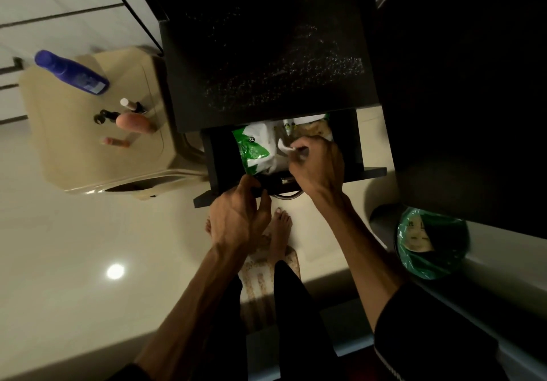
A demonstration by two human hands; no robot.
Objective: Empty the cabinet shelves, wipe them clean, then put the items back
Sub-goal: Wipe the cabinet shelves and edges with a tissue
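A black drawer stands pulled out below the dark cabinet top. Inside lie a green and white packet and a pale brownish packet. My left hand grips the drawer's front edge near its metal handle. My right hand reaches into the drawer, its fingers pinched on a small white piece that lies over the packets. What the white piece is, I cannot tell.
A beige stool-like surface at the left carries a blue bottle, a black pump bottle and small cosmetic tubes. A green plastic bag lines a bin at the right. My bare feet stand on a mat.
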